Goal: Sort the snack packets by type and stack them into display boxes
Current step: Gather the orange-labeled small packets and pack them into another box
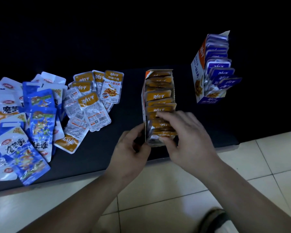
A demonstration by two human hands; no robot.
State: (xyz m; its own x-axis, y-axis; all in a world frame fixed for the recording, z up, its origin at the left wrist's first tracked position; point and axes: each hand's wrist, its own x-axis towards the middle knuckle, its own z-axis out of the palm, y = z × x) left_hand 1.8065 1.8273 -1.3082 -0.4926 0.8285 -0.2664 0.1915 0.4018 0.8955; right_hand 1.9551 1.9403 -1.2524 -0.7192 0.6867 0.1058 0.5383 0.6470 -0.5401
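- Dark tabletop [99,158]; tiled floor [158,199] below its near edge.
- Orange display box [143,101], mid near edge: left hand [129,152] fingers pinch its near-left wall; right hand [190,140] fingers curl round orange packets [159,96] inside.
- Purple display box [197,68], filled, right end.
- Loose packets [39,115], left end.

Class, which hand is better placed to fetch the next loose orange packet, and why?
Probably the left hand: the loose orange packets lie on its side of the orange box, whose wall it grips. The right hand, holding the boxed packets, would have to cross over.
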